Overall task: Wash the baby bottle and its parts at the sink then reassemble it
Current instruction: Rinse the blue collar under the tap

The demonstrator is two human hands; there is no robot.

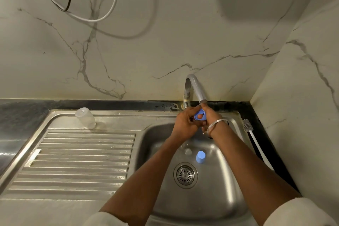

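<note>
Both hands meet under the tap spout point(199, 90), over the back of the sink basin point(157, 145). Between them is a blue bottle collar ring point(201, 113). My left hand point(185, 123) and my right hand point(211, 118) both grip it, and a fingertip shows through the ring's hole. The clear bottle body point(85, 118) stands upside down on the drainboard's far edge. A blue cap point(200, 156) stands in the basin, and beside it lies a small clear part, perhaps the teat point(188, 151).
A white bottle brush point(248, 125) lies on the dark counter right of the sink. The ribbed drainboard point(82, 161) fills the left side. The drain strainer point(185, 175) is mid-basin. Marble walls close in behind and on the right; cables point(102, 14) hang above.
</note>
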